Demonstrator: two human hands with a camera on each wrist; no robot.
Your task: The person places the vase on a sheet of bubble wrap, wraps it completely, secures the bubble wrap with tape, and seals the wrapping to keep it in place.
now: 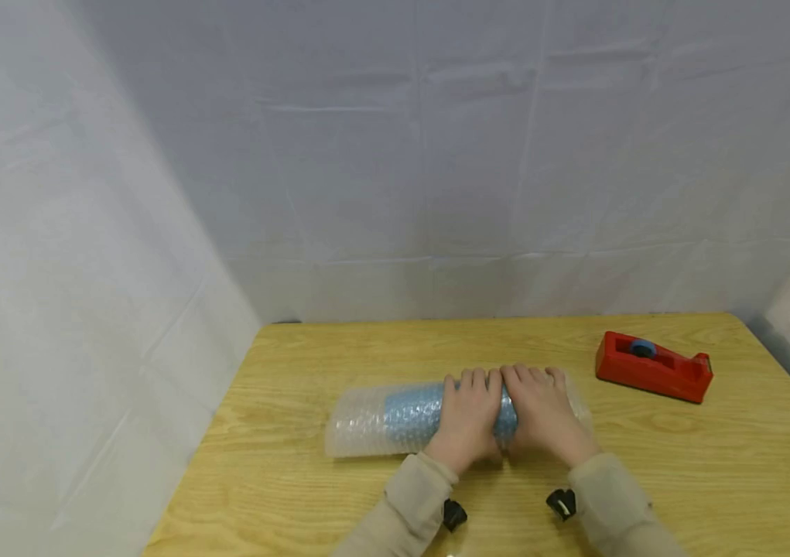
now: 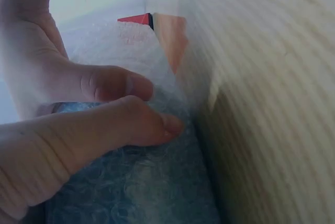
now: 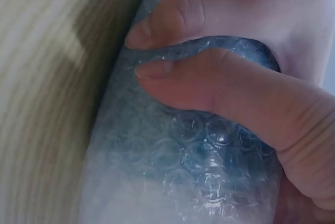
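Observation:
A roll of bubble wrap [image 1: 356, 424] lies crosswise on the wooden table, with something blue [image 1: 412, 412] showing through its layers. My left hand [image 1: 467, 418] grips the roll near its middle, fingers over the top and thumb on the near side. Right beside it, my right hand [image 1: 541, 410] grips the roll the same way toward its right end. In the left wrist view both thumbs [image 2: 149, 130] press into the bubble wrap, close together. The right wrist view shows the bubbles [image 3: 201, 156] under the thumbs, the roll lying along the tabletop.
A red tape dispenser [image 1: 652, 367] with a blue-cored roll stands at the back right of the table [image 1: 283, 495]. White sheeting [image 1: 395, 170] hangs behind the table and along its left side. Dark wrist-camera pieces [image 1: 562, 504] sit at both cuffs.

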